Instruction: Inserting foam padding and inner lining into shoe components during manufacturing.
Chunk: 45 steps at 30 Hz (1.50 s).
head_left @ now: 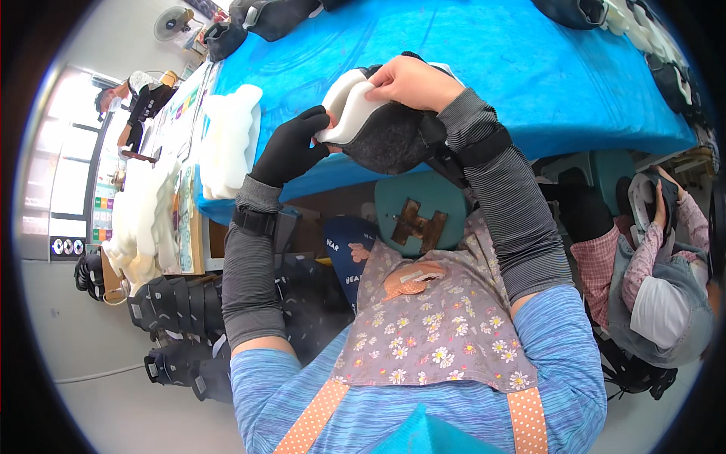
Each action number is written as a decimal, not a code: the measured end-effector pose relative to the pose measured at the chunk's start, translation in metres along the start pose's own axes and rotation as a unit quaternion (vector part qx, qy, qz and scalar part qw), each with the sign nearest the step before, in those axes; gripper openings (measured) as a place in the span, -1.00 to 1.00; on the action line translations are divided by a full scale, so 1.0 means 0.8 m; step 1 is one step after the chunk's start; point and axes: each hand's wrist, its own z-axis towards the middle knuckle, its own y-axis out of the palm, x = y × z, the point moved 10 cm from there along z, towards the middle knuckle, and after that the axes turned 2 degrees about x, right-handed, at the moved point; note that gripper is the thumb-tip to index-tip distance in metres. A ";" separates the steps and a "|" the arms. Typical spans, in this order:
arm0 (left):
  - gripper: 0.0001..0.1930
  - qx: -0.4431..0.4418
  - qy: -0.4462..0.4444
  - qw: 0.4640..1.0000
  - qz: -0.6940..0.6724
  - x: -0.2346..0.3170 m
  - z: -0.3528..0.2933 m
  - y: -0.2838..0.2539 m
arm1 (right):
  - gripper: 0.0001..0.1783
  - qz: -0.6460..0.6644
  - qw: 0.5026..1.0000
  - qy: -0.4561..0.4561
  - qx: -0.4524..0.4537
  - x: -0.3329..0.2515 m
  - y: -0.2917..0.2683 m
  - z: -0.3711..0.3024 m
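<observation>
Over the near edge of the blue-covered table, I hold a curved white foam piece (349, 112) partly inside a fuzzy black fabric cover (387, 142). My left hand (293, 145), in a black glove with bare fingertips, grips the foam's left end. From above, my bare right hand (414, 82) pinches the foam's upper edge where it meets the cover. A dark strap (448, 164) hangs from the cover's right side below my right wrist. The cover's far side is hidden behind my right hand.
White foam pieces are stacked (231, 140) at the table's left edge, with another foam pile (144, 223) beyond. Black covered pieces (281, 18) lie along the far edge. A teal stool (420, 198) stands below the table. At right, a co-worker's hands (660, 208) hold a similar piece.
</observation>
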 end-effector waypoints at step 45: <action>-0.70 0.124 -0.004 0.986 0.114 0.070 0.013 0.013 | -0.70 0.063 0.995 -0.011 -0.079 0.028 0.019 -0.009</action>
